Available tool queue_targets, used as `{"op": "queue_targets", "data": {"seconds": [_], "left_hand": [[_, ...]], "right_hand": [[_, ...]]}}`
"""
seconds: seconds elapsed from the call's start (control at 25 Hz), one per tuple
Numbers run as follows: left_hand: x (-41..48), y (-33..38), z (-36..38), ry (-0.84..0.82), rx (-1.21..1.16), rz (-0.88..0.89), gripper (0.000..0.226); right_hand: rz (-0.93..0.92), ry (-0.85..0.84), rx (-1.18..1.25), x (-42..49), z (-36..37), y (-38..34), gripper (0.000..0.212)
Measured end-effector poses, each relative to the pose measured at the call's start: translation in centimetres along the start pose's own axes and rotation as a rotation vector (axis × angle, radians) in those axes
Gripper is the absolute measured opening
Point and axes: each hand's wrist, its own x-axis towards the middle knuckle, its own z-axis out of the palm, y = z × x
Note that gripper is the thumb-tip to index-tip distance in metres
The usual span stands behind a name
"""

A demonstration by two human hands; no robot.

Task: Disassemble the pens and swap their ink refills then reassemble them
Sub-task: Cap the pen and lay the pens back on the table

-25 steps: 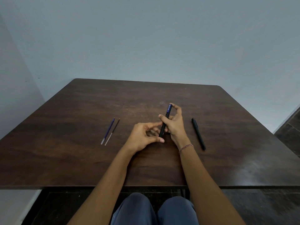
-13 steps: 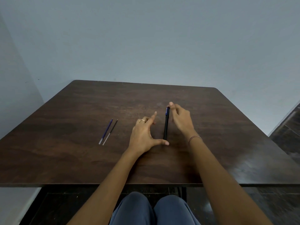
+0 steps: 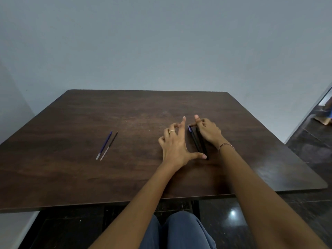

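Two dark pens lie side by side on the brown table (image 3: 125, 108), right of centre. The left one is a blue-tipped pen (image 3: 195, 141), the right one an all-black pen (image 3: 202, 145). My right hand (image 3: 208, 131) rests against their far ends, thumb on the blue tip and fingers curled over the black pen. My left hand (image 3: 175, 146) is spread flat beside them, its thumb touching their near ends and its index finger pointing away. Far to the left lie a blue refill (image 3: 105, 144) and a black refill (image 3: 110, 145), side by side and untouched.
The table's front edge runs just above my knees (image 3: 179, 230). A grey wall stands behind the table. Dark tiled floor (image 3: 309, 141) shows at the right, with someone's foot at the far right edge.
My right hand has laid the blue-tipped pen flat and brought it against the black pen. My left hand let go and spread open, its thumb now at the pens' near ends.
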Motion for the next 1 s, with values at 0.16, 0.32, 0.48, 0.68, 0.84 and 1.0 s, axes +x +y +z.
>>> {"op": "queue_targets", "data": {"seconds": [0.16,0.32,0.48,0.68,0.84,1.0], "left_hand": [[0.1,-0.1,0.8,-0.036,-0.009,-0.004,0.136],[0.2,-0.2,0.9,-0.074,0.007,-0.002,0.134],[0.2,0.0,1.2,-0.087,0.075,0.023,0.133],[0.3,0.0,1.5,-0.093,0.117,0.048,0.131],[0.2,0.2,1.4,-0.119,0.123,0.051,0.131],[0.2,0.2,1.2,-0.148,0.135,0.043,0.131]], "right_hand": [[-0.027,0.019,0.212,-0.1,-0.5,0.6,0.066],[-0.024,0.071,0.323,-0.6,-0.3,1.4,0.06],[-0.056,0.143,0.392,-0.8,0.4,1.8,0.055],[-0.076,0.166,0.386,-0.5,0.6,2.2,0.051],[-0.118,0.161,0.331,-0.1,0.9,2.5,0.051],[-0.136,0.156,0.292,0.0,0.9,2.5,0.053]]}}
